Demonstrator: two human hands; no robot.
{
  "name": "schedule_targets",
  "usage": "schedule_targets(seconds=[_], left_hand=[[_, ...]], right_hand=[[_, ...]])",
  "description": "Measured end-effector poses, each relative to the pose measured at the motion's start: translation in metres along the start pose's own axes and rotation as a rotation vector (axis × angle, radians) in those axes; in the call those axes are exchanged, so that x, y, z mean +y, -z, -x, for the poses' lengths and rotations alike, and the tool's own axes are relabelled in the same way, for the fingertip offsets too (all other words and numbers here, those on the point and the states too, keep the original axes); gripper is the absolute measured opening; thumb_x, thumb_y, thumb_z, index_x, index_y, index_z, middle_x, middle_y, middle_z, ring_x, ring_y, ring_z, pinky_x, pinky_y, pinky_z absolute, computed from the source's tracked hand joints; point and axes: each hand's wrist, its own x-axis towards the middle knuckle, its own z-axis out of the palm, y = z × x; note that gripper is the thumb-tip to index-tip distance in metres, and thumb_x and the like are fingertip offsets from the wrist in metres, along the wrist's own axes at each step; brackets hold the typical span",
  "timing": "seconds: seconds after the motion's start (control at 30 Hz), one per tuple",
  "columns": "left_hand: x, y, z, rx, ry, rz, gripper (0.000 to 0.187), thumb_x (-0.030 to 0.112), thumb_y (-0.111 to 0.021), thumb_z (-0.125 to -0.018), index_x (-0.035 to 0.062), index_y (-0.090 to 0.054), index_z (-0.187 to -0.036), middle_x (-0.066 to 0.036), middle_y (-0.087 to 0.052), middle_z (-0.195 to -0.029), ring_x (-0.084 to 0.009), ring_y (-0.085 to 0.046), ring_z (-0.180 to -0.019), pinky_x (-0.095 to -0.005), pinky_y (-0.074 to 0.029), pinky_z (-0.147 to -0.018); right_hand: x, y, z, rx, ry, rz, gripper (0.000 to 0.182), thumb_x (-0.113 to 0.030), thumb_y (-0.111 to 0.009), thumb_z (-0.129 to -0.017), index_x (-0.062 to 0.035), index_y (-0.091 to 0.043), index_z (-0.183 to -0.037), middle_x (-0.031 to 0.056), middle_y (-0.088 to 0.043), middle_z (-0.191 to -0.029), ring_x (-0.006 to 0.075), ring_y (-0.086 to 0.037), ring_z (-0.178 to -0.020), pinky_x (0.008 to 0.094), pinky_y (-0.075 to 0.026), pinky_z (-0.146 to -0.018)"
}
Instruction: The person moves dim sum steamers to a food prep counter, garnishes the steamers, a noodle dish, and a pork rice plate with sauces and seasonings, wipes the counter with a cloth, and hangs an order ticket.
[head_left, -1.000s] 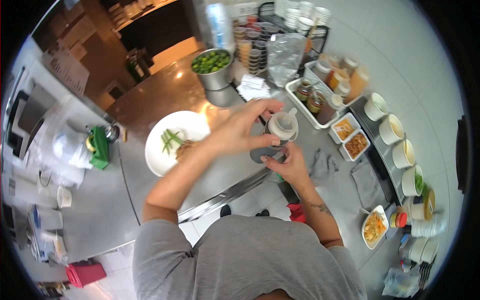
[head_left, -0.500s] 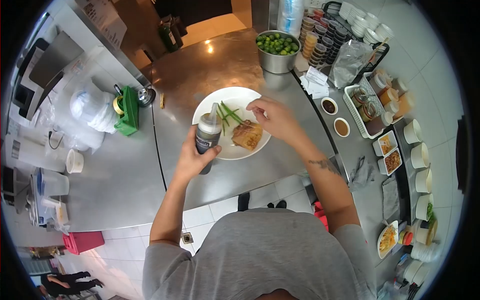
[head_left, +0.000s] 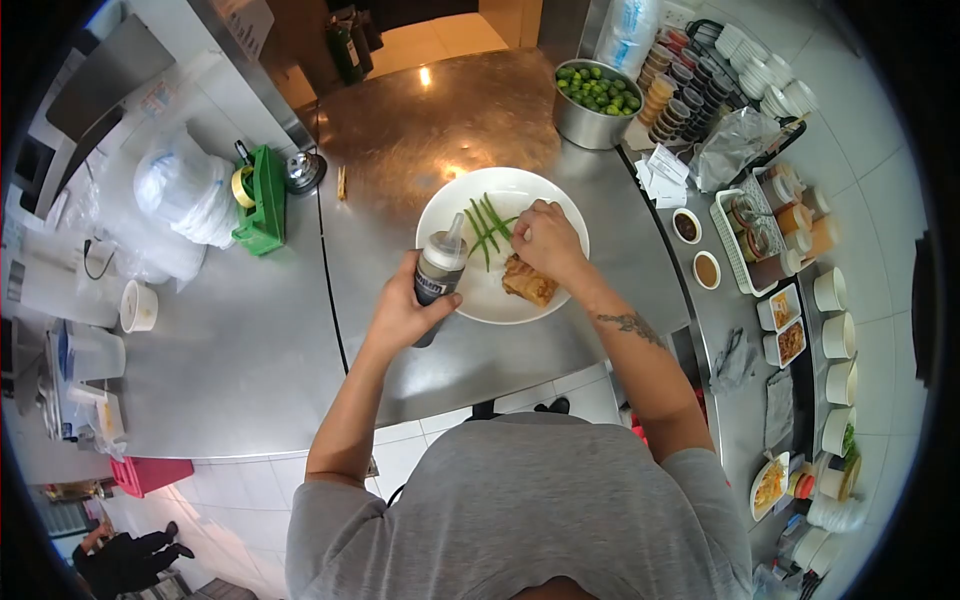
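The left hand (head_left: 400, 312) is wrapped around a dark squeeze bottle (head_left: 438, 272), held upright at the white plate's (head_left: 450, 215) left edge. The right hand (head_left: 545, 240), fingers curled loosely, rests over the plate, touching the browned food (head_left: 528, 283) beside the green beans (head_left: 487, 225) on the steel counter (head_left: 400, 140).

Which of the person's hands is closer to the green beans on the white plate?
The right hand. It rests over the round white plate, right beside the long green beans. The left hand is off the plate's near-left edge, holding a dark squeeze bottle upright.
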Motion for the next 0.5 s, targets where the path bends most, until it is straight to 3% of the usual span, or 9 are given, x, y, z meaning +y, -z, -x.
schedule_targets(seconds=[0.13, 0.23, 0.33, 0.5], left_hand=[[0.002, 0.002, -0.005, -0.066, 0.000, -0.029, 0.056, 0.022, -0.072, -0.065, -0.0019, -0.046, -0.109, -0.020, -0.061, -0.091, -0.0295, -0.060, -0.083, -0.0356, -0.047, -0.074], [0.000, 0.004, -0.009, -0.111, 0.002, -0.089, 0.058, 0.023, -0.072, -0.065, -0.0029, -0.046, -0.109, -0.020, -0.061, -0.088, -0.0305, -0.061, -0.082, -0.0353, -0.047, -0.074], [0.001, 0.006, -0.014, -0.154, 0.029, -0.131, 0.058, 0.024, -0.071, -0.064, -0.0030, -0.047, -0.109, -0.020, -0.061, -0.085, -0.0302, -0.061, -0.079, -0.0351, -0.047, -0.072], [0.010, 0.006, -0.022, -0.235, 0.084, -0.102, 0.055, 0.024, -0.071, -0.063, -0.0034, -0.049, -0.105, -0.019, -0.060, -0.083, -0.0288, -0.059, -0.075, -0.0340, -0.046, -0.070]], right_hand=[[0.001, -0.002, 0.001, -0.013, 0.063, -0.198, 0.011, -0.013, -0.059, -0.071, -0.0079, -0.064, -0.080, 0.0096, -0.057, -0.089, 0.0276, -0.050, -0.093, 0.0351, -0.042, -0.084], [-0.001, 0.008, 0.002, 0.056, 0.019, -0.212, 0.011, -0.012, -0.059, -0.076, -0.0051, -0.063, -0.084, 0.0063, -0.058, -0.084, 0.0196, -0.055, -0.080, 0.0304, -0.045, -0.073], [-0.012, 0.025, 0.000, -0.018, 0.057, -0.584, 0.014, -0.012, -0.057, -0.082, -0.0052, -0.061, -0.094, 0.0034, -0.058, -0.082, 0.0120, -0.053, -0.073, 0.0255, -0.044, -0.069], [-0.020, 0.030, -0.008, -0.170, 0.217, -0.705, 0.015, -0.014, -0.059, -0.083, -0.0030, -0.060, -0.093, 0.0065, -0.061, -0.080, 0.0137, -0.054, -0.070, 0.0274, -0.045, -0.067]])
